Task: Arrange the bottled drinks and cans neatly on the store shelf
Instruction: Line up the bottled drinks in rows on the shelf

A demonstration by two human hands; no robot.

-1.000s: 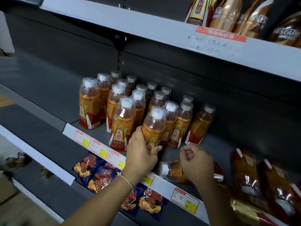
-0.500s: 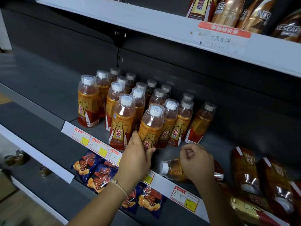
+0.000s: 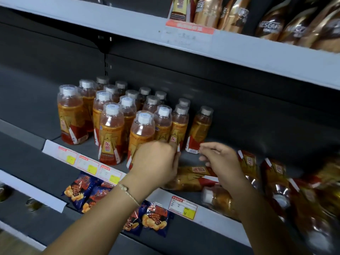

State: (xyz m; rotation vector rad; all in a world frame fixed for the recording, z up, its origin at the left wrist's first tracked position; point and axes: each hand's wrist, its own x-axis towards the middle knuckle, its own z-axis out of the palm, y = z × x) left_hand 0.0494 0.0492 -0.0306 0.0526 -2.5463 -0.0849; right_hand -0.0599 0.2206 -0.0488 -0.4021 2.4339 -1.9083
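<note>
Several orange drink bottles (image 3: 110, 133) with white caps stand in rows on the grey shelf (image 3: 27, 100). My left hand (image 3: 156, 162) grips the lower part of the front-row bottle (image 3: 142, 131), which stands upright beside its neighbours. My right hand (image 3: 220, 161) hovers with curled fingers just above a bottle lying on its side (image 3: 191, 178), holding nothing. A second fallen bottle (image 3: 219, 199) lies near the shelf's front edge, partly behind my right forearm. More of the same bottles (image 3: 274, 181) lie in a blurred heap at the right.
Brown coffee bottles (image 3: 272, 24) fill the upper shelf. Price tags (image 3: 184, 207) run along the front strip. On the shelf below lie blue snack packs (image 3: 82, 194), with cans (image 3: 33, 205) at the far left. Bare shelf stretches left of the standing rows.
My left hand has kept its hold and brought the front bottle down into line. My right hand has lifted off the lying bottle. The view has shifted right.
</note>
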